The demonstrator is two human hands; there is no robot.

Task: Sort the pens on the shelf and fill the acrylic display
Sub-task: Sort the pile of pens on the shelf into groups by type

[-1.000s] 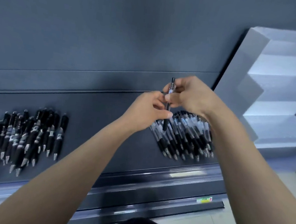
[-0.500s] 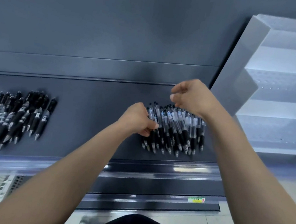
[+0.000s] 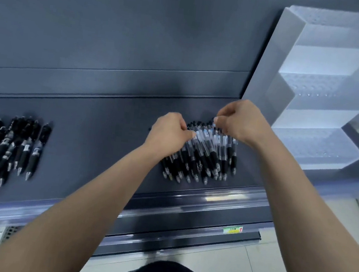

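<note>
Dark shelf [image 3: 98, 140] | left hand [image 3: 168, 133] fingers curled on pen pile [image 3: 205, 158] | right hand [image 3: 243, 122] fingers pinching its top ends

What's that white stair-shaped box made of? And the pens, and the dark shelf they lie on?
Stepped display: looks like frosted, see-through plastic, probably acrylic; light glows through its walls. Pens: clear plastic barrels with black, likely rubbery grips and small silvery tips, maybe metal. Shelf: dark grey, matte and smooth; probably painted metal, though I cannot be sure.
</note>
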